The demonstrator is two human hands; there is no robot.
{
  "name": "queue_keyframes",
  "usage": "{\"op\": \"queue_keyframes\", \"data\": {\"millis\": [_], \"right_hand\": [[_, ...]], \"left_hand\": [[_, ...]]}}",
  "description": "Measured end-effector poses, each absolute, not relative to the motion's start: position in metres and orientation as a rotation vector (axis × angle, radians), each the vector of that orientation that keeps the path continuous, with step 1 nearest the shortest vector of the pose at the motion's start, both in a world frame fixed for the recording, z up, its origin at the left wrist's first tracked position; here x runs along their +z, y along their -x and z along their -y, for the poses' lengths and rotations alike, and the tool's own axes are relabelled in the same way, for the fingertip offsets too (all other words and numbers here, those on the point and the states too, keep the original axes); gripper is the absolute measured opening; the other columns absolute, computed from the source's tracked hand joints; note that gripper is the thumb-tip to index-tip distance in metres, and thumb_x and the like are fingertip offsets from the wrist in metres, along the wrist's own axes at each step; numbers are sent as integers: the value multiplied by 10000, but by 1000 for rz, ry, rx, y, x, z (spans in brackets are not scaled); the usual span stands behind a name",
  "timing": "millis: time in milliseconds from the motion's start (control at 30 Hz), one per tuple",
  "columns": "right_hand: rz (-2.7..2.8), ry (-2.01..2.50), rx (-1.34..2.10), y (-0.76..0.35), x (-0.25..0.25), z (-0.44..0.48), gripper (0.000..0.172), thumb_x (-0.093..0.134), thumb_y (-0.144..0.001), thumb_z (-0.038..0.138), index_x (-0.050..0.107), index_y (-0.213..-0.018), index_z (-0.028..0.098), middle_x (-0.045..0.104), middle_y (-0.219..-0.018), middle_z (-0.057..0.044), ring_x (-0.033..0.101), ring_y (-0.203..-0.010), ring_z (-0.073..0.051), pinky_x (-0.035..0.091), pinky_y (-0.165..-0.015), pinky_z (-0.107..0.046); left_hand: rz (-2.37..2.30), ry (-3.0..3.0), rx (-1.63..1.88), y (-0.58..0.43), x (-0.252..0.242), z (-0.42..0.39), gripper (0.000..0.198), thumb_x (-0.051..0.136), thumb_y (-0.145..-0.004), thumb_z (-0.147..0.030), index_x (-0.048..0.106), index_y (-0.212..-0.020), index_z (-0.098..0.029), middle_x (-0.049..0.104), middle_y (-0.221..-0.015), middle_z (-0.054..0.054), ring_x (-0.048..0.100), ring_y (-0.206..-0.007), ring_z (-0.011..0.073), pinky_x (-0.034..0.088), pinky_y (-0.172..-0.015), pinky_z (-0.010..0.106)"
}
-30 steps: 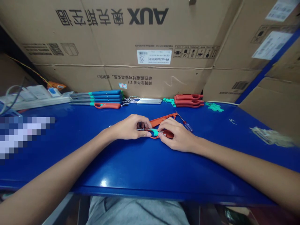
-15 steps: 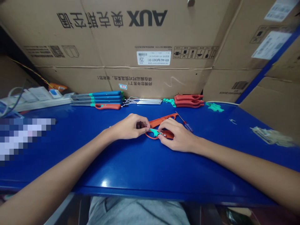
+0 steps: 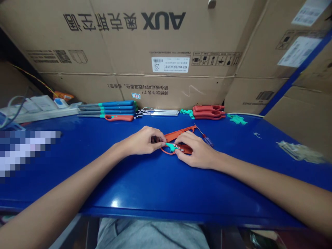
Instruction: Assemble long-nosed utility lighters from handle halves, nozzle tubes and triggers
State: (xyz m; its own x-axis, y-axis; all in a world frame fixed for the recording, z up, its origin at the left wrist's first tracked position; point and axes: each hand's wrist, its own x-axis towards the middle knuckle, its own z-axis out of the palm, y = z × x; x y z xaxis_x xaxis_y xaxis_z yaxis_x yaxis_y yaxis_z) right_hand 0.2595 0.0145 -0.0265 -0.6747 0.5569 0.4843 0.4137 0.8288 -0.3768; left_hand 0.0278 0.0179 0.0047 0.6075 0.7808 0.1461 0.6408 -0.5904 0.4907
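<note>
Between my hands lies an orange lighter casing half [image 3: 187, 149] with a green trigger [image 3: 171, 147] and thin wires [image 3: 178, 148] in it. My left hand [image 3: 145, 141] is closed, thumb and forefinger pinching the casing's left end. My right hand [image 3: 198, 150] grips the casing from the right, its fingers at the wires; the fingertips partly cover the parts. Just behind, a second orange casing half [image 3: 178, 133] rests on the blue table [image 3: 145, 183]. A screwdriver [image 3: 207, 139] with a clear handle lies right of it, behind my right hand.
Along the back stand blue lighters [image 3: 118, 107] with an orange one [image 3: 119, 118] in front, metal tubes with wires [image 3: 164, 112], red casings [image 3: 209, 112] and green triggers [image 3: 237, 119]. Small pale parts [image 3: 299, 152] lie at right, a power strip [image 3: 41, 112] at left. Cardboard [image 3: 124, 62] walls the back.
Almost nothing differs. My hands stay on the casing half, with only very slight shifts of the right fingers around the wires.
</note>
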Motion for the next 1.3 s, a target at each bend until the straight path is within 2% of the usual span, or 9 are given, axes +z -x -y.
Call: {"op": "queue_keyframes", "data": {"millis": [133,367,700,900,1067,1300], "right_hand": [[2403,714,328,-260,-25,-13,75,581,-831,201,595,-893,161,624,-873,-77,560,-808,-194,489,-746,-353],[2390,662,296,-260,-29,-15,128,581,-844,199,607,-966,168,612,-916,-81,566,-842,-194,502,-771,-358],[2423,687,304,-259,-29,-14,110,554,-864,203,636,-923,161,596,-931,-91,562,-873,-202,505,-817,-378],[2422,720,322,-259,-28,-14,77,568,-853,197,614,-909,172,594,-928,-82,561,-885,-203,497,-824,-379],[2425,729,316,-259,-27,-14,57,569,-845,180,603,-887,163,596,-921,-82,556,-877,-198,489,-822,-366],[2459,660,308,-261,-28,-15,116,548,-869,193,591,-969,152,616,-977,-97,552,-931,-214,470,-852,-380]], "left_hand": [[-1118,-2455,473,-27,7,-16,219,655,-802,-342,731,-897,-161,703,-858,45,603,-721,141,456,-662,243],[-1114,-2403,472,-30,7,-13,395,737,-721,-477,699,-960,-165,689,-869,35,595,-737,147,464,-673,241],[-1100,-2458,468,-32,6,-14,374,739,-728,-478,705,-957,-185,657,-889,31,584,-747,150,441,-671,248],[-1108,-2364,487,-31,5,-14,387,757,-707,-482,628,-881,-161,620,-755,-12,522,-659,120,408,-590,222],[-1125,-2370,489,-32,4,-14,388,754,-700,-492,628,-856,-160,622,-761,-9,519,-665,124,401,-596,229],[-1143,-2390,461,-34,4,-14,393,755,-691,-481,631,-869,-154,617,-801,8,527,-685,135,407,-623,247]]}}
